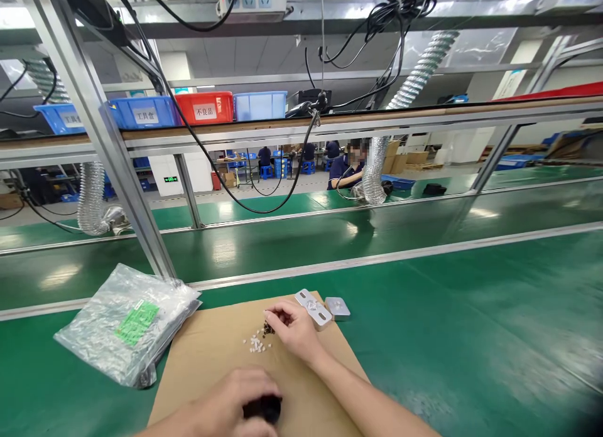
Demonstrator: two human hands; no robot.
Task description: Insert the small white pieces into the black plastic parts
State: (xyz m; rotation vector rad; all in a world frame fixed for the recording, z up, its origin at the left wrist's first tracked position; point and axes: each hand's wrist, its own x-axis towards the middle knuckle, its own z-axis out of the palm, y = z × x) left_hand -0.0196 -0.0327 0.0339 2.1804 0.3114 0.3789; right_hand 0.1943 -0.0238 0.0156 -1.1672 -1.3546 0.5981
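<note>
My left hand (235, 393), a little blurred, is closed around a black rounded part (271, 409) low over the brown cardboard sheet (211, 343). Its shape is mostly hidden by my fingers. My right hand (296, 331) reaches over the cardboard with thumb and fingers curled together at a small pile of dark pieces (268, 328). Whatever lies between those fingertips is too small to make out. Just nearer than the dark pile, several small white pieces (257, 344) are scattered. Behind my right hand is a silver metal block with slots (313, 308), and beside it a smaller square metal block (338, 307).
A clear plastic bag with a green label (136, 318) lies left of the cardboard on the green bench (424, 336). A metal upright (122, 173) rises behind it. Blue and red bins (205, 107) line the shelf above, and a black cable (221, 195) hangs down. Another person (348, 167) sits opposite.
</note>
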